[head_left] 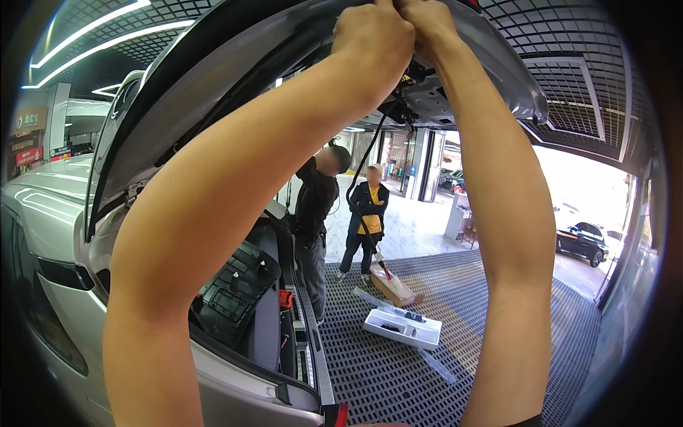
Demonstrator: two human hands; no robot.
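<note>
Both my arms reach up to the raised tailgate (491, 64) of a silver car. My left hand (373, 30) is curled closed against its inner side, and my right hand (430, 27) is closed right beside it, the two touching. The fingertips run to the top edge of the picture, so what they grip is hidden. Just below my hands, wiring and dark fittings (404, 110) show in an opening of the tailgate. From there a black cable (353, 178) hangs down, its connector end (382, 260) dangling free.
Below left is the open trunk (267, 341) with a loose black plastic panel (238, 292). Two people (311, 213) (368, 213) stand beyond the car. On the grated floor lie a white tray (402, 327) and a cardboard box (395, 288). A dark car (582, 242) is outside.
</note>
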